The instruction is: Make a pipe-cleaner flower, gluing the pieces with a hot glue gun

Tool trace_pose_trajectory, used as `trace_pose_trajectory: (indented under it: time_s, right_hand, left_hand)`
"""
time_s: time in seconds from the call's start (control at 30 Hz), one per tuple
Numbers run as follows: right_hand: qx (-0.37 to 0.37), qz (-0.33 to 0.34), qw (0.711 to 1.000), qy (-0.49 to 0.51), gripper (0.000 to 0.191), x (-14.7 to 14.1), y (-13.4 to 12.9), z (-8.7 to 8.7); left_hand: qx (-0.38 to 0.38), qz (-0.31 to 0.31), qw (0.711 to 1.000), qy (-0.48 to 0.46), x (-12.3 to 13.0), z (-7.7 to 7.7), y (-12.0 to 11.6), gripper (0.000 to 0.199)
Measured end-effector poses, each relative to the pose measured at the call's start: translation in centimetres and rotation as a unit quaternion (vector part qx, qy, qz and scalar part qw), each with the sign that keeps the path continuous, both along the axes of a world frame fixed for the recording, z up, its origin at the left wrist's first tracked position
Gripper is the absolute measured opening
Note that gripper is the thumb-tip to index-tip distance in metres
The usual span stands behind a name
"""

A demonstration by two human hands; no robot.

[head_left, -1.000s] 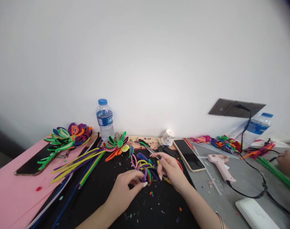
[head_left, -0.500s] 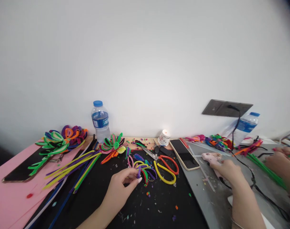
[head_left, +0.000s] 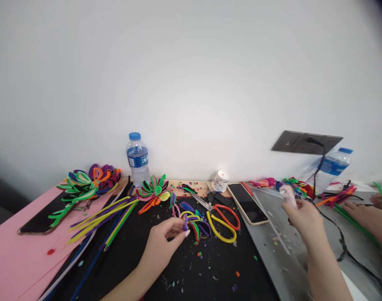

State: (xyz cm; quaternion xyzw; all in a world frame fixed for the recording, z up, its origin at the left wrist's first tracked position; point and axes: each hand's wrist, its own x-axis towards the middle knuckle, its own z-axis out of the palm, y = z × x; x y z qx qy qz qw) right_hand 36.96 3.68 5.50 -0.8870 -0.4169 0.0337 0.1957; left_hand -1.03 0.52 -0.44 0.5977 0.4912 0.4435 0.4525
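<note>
Left hand (head_left: 164, 241) pinches a purple loop (head_left: 185, 223) over the black mat (head_left: 222, 261); right hand (head_left: 305, 219) grips the glue gun (head_left: 288, 196) above the grey surface (head_left: 280, 267). Caution: a tugged cord (head_left: 343, 251) could drag the green stems (head_left: 347, 216).

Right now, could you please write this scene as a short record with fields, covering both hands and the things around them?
Left hand: pinching a purple pipe cleaner
Right hand: holding a pink glue gun
Between hands: scissors with red and yellow handles; smartphone, screen dark
Near wall: blue-capped water bottle, standing; green-centred pipe-cleaner flower in front
Far right: another person's hand by green pipe cleaners
</note>
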Motion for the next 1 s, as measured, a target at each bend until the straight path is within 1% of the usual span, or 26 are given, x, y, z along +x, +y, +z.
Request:
trace_pose_trajectory:
  time_s: [0.03,0.07,0.1,0.13,0.17,0.23,0.3,0.33,0.37,0.4,0.5,0.57,0.6,0.77,1.0]
  right_hand:
    - [0.027,0.022,0.999,0.029,0.03,-1.0,-0.1,0.3]
    - [0.076,0.059,0.99,0.103,0.023,-2.2,-0.2,0.5]
    - [0.103,0.106,0.969,0.196,0.017,-3.4,-0.4,0.6]
    - [0.128,0.146,0.94,0.282,0.014,-4.7,-0.6,0.6]
    - [0.136,0.198,0.899,0.366,0.014,-5.9,-0.9,0.5]
    - [0.092,0.282,0.818,0.492,0.019,-8.2,-1.4,0.1]
    - [0.033,0.332,0.747,0.574,0.025,-10.1,-1.8,-0.6]
    - [0.007,0.343,0.722,0.601,0.027,-10.9,-1.9,-1.0]
    - [-0.021,0.354,0.702,0.617,0.031,-11.6,-2.0,-1.5]
    - [-0.051,0.364,0.689,0.625,0.033,-12.1,-2.1,-1.9]
    - [-0.108,0.387,0.666,0.629,0.037,-13.4,-2.3,-2.9]
    - [-0.12,0.391,0.659,0.631,0.04,-14.0,-2.4,-3.3]
    - [-0.123,0.39,0.66,0.63,0.04,-14.2,-2.4,-3.4]
    - [-0.134,0.376,0.683,0.612,0.038,-14.6,-2.6,-3.9]
    - [-0.136,0.372,0.69,0.606,0.04,-14.5,-2.5,-4.1]
  left_hand:
    - [-0.002,-0.001,1.0,-0.003,0.0,0.0,0.0,0.009]
    - [-0.004,-0.002,1.0,-0.005,0.0,0.0,0.0,0.009]
    - [-0.006,-0.004,1.0,-0.009,0.1,0.0,0.0,0.009]
    - [-0.008,-0.005,1.0,-0.012,0.1,0.0,0.0,0.009]
    - [-0.011,-0.006,1.0,-0.015,0.1,0.0,0.0,0.009]
    - [-0.014,-0.007,1.0,-0.02,0.2,0.1,0.1,0.008]
    - [-0.017,-0.007,1.0,-0.022,0.2,0.2,0.1,0.009]
    - [-0.018,-0.008,1.0,-0.022,0.2,0.2,0.1,0.009]
    - [-0.018,-0.009,1.0,-0.021,0.2,0.2,0.1,0.009]
    - [-0.018,-0.009,1.0,-0.02,0.2,0.2,0.1,0.009]
    - [-0.015,-0.009,1.0,-0.016,0.1,0.2,0.1,0.009]
    - [-0.01,-0.008,1.0,-0.013,0.1,0.2,0.0,0.009]
    - [-0.007,-0.008,1.0,-0.01,0.1,0.2,-0.1,0.009]
    - [0.004,-0.004,1.0,0.002,0.2,0.5,-0.2,0.009]
    - [0.007,-0.005,1.0,0.0,0.3,0.6,-0.2,0.008]
